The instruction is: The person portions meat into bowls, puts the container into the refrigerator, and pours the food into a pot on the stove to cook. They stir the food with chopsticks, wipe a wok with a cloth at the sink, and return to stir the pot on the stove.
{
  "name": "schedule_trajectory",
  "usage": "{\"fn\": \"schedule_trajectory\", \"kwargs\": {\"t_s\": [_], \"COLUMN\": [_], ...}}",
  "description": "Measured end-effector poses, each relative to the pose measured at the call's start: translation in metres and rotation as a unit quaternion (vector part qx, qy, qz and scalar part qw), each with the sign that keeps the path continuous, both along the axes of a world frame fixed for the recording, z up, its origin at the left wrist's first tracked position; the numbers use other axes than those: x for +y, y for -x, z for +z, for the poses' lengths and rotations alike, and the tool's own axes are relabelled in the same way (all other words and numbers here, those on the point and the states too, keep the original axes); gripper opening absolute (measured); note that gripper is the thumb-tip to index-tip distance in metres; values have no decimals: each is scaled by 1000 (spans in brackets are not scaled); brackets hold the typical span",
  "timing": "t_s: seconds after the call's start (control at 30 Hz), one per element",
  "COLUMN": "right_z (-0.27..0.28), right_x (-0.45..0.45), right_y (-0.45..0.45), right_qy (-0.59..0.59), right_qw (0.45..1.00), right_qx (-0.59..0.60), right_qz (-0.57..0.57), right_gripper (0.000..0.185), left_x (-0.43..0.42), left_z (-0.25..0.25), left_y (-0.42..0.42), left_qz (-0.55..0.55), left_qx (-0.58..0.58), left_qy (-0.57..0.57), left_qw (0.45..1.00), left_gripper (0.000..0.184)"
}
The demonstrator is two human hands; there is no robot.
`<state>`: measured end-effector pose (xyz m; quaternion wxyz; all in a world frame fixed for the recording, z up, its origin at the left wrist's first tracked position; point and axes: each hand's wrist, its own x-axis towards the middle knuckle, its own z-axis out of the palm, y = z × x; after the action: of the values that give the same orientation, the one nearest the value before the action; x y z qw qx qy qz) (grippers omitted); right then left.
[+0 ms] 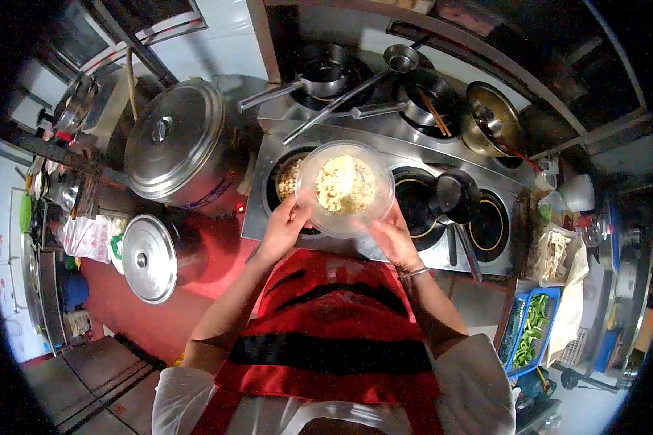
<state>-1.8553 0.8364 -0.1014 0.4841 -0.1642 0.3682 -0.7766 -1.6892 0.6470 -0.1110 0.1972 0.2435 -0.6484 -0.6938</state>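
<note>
Between my two hands is a clear round plastic bowl (pixel 313 216), held up over the front of the stove. Pale yellow crumbly food (pixel 345 183) lies in it. My left hand (pixel 286 223) grips the bowl's left side, and my right hand (pixel 393 235) grips the lower right side. Behind the bowl to the left, a pan of small brownish pieces (pixel 289 180) shows in part on a burner; the bowl hides the rest. Right of the bowl, a small dark frying pan (pixel 455 196) sits across the burners.
A ladle (pixel 400 59) lies across the back of the stove, near two saucepans (pixel 323 81) and a steel bowl (pixel 492 119). At left stand a large lidded pot (pixel 178 138) and a smaller lidded pot (pixel 149 257). A blue basket of greens (pixel 532 330) is at right.
</note>
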Motion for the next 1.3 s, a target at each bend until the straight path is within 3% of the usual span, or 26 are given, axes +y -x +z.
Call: {"fn": "schedule_trajectory", "kwargs": {"t_s": [0.07, 0.13, 0.2, 0.23, 0.3, 0.37, 0.53, 0.63, 0.73, 0.83, 1.07, 1.2, 1.3], "right_z": [-4, -10, -21, -24, -14, -10, 11, 22, 23, 26, 14, 12, 13], "right_x": [0, -2, -6, -9, -14, -22, -39, -47, -56, -65, -82, -89, -94], "right_y": [6, 11, 3, -2, -5, -5, -10, -11, -5, -4, 15, 22, 27], "right_qy": [-6, -10, -24, -30, -47, -27, -21, -50, -47, -35, -71, -76, -84], "right_qw": [999, 993, 992, 989, 991, 991, 981, 974, 973, 970, 941, 927, 901], "right_qx": [-4, 4, 86, 125, 87, 101, 172, 194, 204, 214, 306, 340, 394], "right_qz": [-51, -118, -87, -71, -90, -87, -83, -103, -103, -112, -127, -140, -159], "right_gripper": [83, 84, 86, 87, 90, 90, 92, 90, 93, 96, 98, 98, 98], "left_x": [3, 2, -6, -7, -6, -6, -11, -19, -26, -37, -66, -60, -63], "left_z": [15, 22, 22, 29, 49, 55, 39, 27, 23, 32, 14, 31, 4], "left_y": [1, -4, -8, -7, -5, 6, 41, 51, 57, 72, 85, 96, 115], "left_qz": [27, 89, 137, 121, 94, 14, -53, -123, -161, -74, -165, -113, -146], "left_qx": [16, 9, -23, -15, -3, 6, -46, -77, -6, -6, -27, 31, 30], "left_qy": [-40, 95, 208, 256, 346, 372, 542, 520, 462, 489, 510, 453, 464], "left_qw": [999, 991, 968, 959, 933, 928, 838, 842, 872, 869, 844, 884, 873], "left_gripper": [27, 27, 27, 28, 29, 34, 40, 41, 39, 36, 36, 36, 36]}}
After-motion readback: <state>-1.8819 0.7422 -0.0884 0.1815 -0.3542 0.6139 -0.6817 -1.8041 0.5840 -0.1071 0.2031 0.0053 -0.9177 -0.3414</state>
